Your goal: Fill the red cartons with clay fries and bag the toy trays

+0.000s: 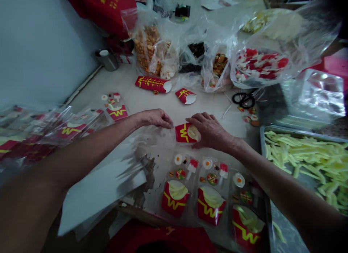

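Note:
My left hand [159,119] pinches the edge of a clear plastic bag [160,139] that hangs blurred below the fingers. Close beside it, my right hand [209,131] grips a small red fries box [182,132] with a yellow zigzag and pale fries in its mouth. The box lies on its side at the bag's edge; whether it is inside the bag I cannot tell. Below my hands, several filled clear packs [175,198] each show a fries box, a fried egg and other toy foods. Two flattened-looking red boxes [153,84] rest beyond my hands, one a stack.
At the right stands a metal tray [262,144] of pale toy fries [301,148]. Black-handled scissors [244,100] lie behind it. Open plastic bags of small pieces [261,62] line the back. More filled packs [70,129] are heaped left, near a metal cup [110,61].

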A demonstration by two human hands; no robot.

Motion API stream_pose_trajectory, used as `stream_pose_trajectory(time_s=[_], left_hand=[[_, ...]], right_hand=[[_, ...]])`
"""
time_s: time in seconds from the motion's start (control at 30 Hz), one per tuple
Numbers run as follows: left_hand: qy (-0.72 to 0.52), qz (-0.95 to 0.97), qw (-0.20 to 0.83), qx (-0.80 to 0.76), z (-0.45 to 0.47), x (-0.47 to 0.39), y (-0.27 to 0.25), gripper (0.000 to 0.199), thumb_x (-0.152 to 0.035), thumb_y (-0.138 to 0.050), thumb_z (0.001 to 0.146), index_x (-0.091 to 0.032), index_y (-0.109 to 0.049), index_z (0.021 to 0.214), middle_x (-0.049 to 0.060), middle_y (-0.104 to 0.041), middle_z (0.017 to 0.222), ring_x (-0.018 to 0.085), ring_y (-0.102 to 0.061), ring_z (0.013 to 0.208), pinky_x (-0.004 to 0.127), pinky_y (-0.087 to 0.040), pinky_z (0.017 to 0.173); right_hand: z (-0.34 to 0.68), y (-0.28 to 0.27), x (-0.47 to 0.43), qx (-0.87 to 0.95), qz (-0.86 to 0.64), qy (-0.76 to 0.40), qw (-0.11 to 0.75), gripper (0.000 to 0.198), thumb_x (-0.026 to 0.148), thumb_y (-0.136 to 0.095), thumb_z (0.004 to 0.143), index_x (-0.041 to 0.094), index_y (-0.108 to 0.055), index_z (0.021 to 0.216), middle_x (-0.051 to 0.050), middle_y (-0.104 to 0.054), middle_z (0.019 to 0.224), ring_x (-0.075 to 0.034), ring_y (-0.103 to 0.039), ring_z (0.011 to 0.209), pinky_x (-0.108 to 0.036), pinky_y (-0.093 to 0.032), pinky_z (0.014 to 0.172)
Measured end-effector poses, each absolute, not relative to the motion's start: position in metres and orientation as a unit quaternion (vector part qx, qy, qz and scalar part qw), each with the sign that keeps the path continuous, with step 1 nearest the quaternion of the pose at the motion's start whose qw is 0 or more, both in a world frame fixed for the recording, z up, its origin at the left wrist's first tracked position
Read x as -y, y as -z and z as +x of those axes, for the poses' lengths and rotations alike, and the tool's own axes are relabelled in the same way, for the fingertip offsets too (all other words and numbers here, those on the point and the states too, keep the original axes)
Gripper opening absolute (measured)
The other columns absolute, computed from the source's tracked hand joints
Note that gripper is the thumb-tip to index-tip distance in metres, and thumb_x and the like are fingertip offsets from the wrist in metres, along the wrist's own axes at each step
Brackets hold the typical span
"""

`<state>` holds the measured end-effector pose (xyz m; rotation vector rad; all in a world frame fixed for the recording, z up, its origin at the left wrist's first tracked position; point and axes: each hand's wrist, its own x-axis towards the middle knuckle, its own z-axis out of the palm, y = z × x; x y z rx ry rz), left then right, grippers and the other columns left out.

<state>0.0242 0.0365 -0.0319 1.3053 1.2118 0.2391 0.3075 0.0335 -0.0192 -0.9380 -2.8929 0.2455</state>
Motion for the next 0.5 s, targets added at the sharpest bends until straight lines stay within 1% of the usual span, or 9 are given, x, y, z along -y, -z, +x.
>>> stream_pose_trajectory(time_s=[0.07,0.2,0.33,0.5], left_hand=[[-0.123,0.550,0.614,-0.553,0.026,-0.039,0.032,0.030,-0.032,-0.089,0.060,-0.017,-0.081,0.085,0.001,-0.068,0.067,0.008,-0.050,0.056,0.019,-0.036,0.052],[-0.192,0.510,0.590,-0.595,0.026,-0.036,0.034,0.039,-0.027,-0.092,0.055,-0.017,-0.081,0.091,0.002,-0.071,0.071,0.009,-0.056,0.059,0.020,-0.042,0.056],[-0.230,0.491,0.587,-0.601,0.023,-0.031,0.037,0.040,-0.024,-0.092,0.055,-0.017,-0.081,0.092,0.002,-0.072,0.075,0.009,-0.058,0.063,0.021,-0.048,0.062],[-0.212,0.484,0.603,-0.598,0.019,-0.031,0.037,0.039,-0.024,-0.091,0.057,-0.017,-0.081,0.094,0.001,-0.072,0.076,0.008,-0.058,0.063,0.021,-0.048,0.063]], right_hand=[[0.310,0.020,-0.032,0.936,-0.339,-0.082,0.041,0.096,0.051,-0.090,0.056,0.020,-0.054,0.139,-0.014,-0.060,0.131,-0.036,-0.053,0.114,-0.048,-0.043,0.094],[0.317,0.023,-0.030,0.912,-0.388,-0.123,0.042,0.096,0.063,-0.087,0.055,0.020,-0.057,0.135,-0.013,-0.062,0.124,-0.035,-0.057,0.109,-0.046,-0.046,0.088],[0.313,0.024,-0.028,0.905,-0.404,-0.123,0.051,0.096,0.063,-0.088,0.055,0.020,-0.057,0.135,-0.013,-0.062,0.125,-0.035,-0.056,0.110,-0.046,-0.047,0.088],[0.298,0.024,-0.023,0.901,-0.417,-0.102,0.062,0.096,0.063,-0.087,0.056,0.017,-0.057,0.134,-0.014,-0.062,0.124,-0.036,-0.055,0.111,-0.047,-0.046,0.088]])
